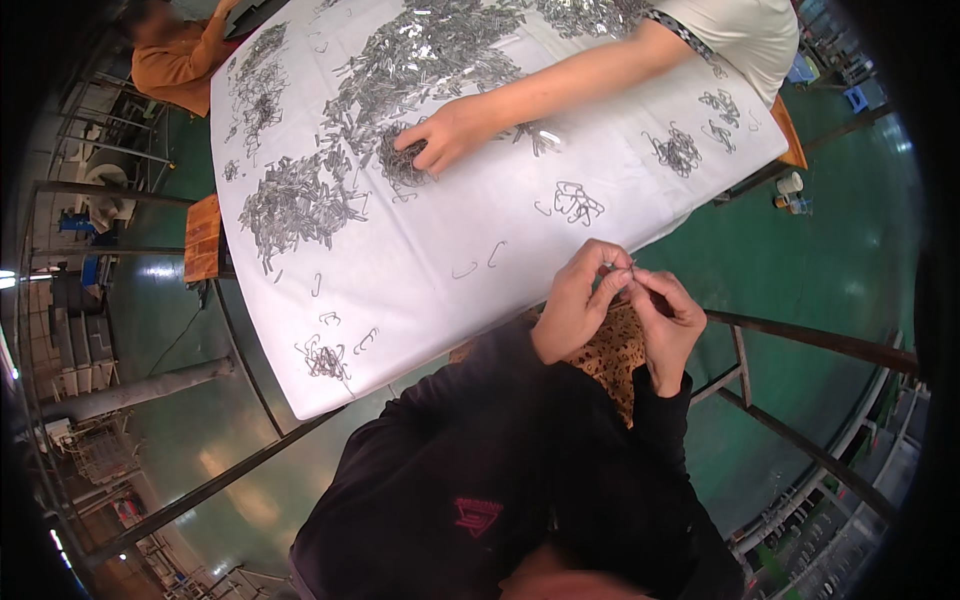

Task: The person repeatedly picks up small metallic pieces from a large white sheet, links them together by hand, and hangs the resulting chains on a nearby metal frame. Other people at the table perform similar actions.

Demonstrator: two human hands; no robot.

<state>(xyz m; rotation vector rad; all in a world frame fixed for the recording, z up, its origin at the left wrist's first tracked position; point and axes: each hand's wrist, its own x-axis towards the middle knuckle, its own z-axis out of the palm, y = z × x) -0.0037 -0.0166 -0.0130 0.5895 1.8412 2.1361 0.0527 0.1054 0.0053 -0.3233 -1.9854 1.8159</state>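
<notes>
My left hand (583, 298) and my right hand (667, 322) meet fingertip to fingertip just off the table's near edge. Both are closed in a pinch, and a tiny dark piece shows between them, too small to make out. Just beyond my hands lies a small pile of bent wire hooks (577, 203) on the white-covered table (420, 290). Left of that pile are a couple of loose wire hooks (497, 254). A tangled heap of hooks (323, 360) lies by the near left corner.
A co-worker's hand (450, 137) reaches from the right into a heap of wire pieces. Large piles of short metal strips (300, 205) cover the far and left table. Another person in orange (180, 60) sits far left. A wooden stool (203, 238) stands at the left edge.
</notes>
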